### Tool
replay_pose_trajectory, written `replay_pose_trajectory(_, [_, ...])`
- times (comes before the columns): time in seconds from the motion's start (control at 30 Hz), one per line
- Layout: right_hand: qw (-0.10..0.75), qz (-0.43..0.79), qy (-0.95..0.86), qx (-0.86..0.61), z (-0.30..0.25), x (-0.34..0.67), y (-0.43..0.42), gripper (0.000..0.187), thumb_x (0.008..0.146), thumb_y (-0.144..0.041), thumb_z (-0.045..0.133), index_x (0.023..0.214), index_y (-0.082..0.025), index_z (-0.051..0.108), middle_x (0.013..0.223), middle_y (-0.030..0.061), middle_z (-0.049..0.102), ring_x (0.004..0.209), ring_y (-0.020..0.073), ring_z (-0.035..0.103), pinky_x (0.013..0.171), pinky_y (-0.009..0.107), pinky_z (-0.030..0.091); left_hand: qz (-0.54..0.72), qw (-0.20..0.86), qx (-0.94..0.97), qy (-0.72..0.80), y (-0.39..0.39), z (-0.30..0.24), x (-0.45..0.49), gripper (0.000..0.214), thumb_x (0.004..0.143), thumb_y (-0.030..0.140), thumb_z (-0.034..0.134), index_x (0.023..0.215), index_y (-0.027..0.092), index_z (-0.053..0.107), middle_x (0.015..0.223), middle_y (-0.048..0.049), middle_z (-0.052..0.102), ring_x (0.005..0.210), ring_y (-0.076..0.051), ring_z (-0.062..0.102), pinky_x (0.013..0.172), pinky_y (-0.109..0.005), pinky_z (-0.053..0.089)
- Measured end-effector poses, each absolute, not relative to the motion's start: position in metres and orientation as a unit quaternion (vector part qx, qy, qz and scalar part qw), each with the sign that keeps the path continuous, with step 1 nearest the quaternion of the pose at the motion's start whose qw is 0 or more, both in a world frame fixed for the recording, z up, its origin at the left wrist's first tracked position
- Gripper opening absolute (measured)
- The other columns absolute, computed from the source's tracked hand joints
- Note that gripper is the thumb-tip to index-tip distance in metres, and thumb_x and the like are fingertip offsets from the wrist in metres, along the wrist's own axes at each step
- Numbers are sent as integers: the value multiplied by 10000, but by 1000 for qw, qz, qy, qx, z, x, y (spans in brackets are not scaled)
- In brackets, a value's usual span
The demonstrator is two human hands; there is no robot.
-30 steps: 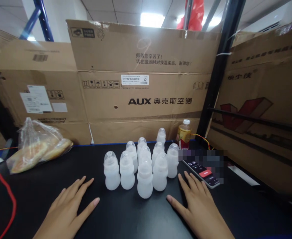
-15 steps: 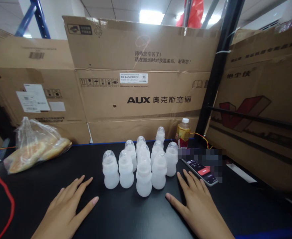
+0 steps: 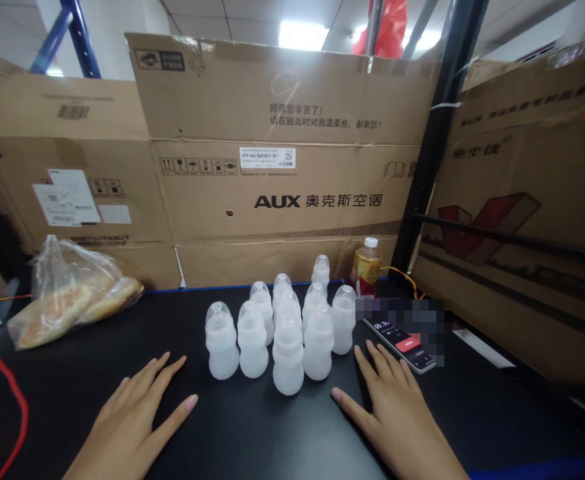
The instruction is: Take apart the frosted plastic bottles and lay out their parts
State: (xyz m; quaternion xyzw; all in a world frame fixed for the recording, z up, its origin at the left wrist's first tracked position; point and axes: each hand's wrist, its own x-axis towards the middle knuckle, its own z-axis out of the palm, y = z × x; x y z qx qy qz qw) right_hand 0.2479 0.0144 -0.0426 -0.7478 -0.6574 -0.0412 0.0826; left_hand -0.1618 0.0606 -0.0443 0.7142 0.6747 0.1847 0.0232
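Several white baby bottles with clear domed caps stand upright in a tight group on the black table (image 3: 252, 427). The front baby bottle (image 3: 288, 363) is closest to me, and another baby bottle (image 3: 221, 347) marks the group's left side. My left hand (image 3: 135, 403) lies flat with fingers spread, left of the bottles and apart from them. Over on the right, my right hand (image 3: 390, 393) also rests flat and open, its fingertips near the bottles and a phone (image 3: 412, 347). Neither hand holds anything. Bottles at the back are partly hidden by those in front.
Bread in a clear plastic bag (image 3: 72, 300) lies at the left. A drink bottle (image 3: 366, 270) with a white cap stands at the back right, by a black post (image 3: 435, 127). Cardboard sheets (image 3: 292, 220) wall the back. A red cable (image 3: 20, 407) curves at the left edge.
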Motion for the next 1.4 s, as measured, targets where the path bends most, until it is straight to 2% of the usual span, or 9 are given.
replay_pose_trajectory(0.2, [84, -41, -654, -751, -44, 249, 15, 912, 1010, -748, 542, 1652, -104, 486, 1743, 212, 387, 1637, 427, 350, 1339, 634, 279, 187, 20, 718, 670, 60, -45, -163, 927, 896, 793, 401, 1550, 187, 654, 1695, -143, 549, 1608, -381, 471, 1363, -644, 238])
replay_pose_trajectory(0.43, [40, -25, -652, -757, -35, 244, 14, 911, 1030, -760, 463, 1686, -129, 408, 1776, 182, 332, 1665, 387, 292, 1355, 594, 240, 183, 25, 717, 672, 60, -44, -162, 937, 896, 797, 382, 1559, 189, 645, 1706, -140, 534, 1618, -379, 455, 1362, -650, 236])
replay_pose_trajectory(0.83, [32, -13, -646, -762, -31, 243, 13, 902, 1034, -749, 465, 1692, -136, 392, 1783, 178, 317, 1671, 383, 276, 1361, 591, 228, 171, 30, 718, 674, 61, -41, -161, 971, 888, 808, 360, 1568, 170, 632, 1708, -152, 529, 1624, -372, 446, 1370, -631, 223])
replay_pose_trajectory(1.4, [25, -13, -648, -761, -33, 244, 14, 912, 1031, -746, 459, 1691, -121, 387, 1782, 183, 314, 1672, 389, 269, 1362, 597, 215, 157, 36, 710, 686, 58, -37, -155, 981, 873, 800, 340, 1596, 194, 605, 1736, -106, 492, 1646, -338, 412, 1383, -597, 193])
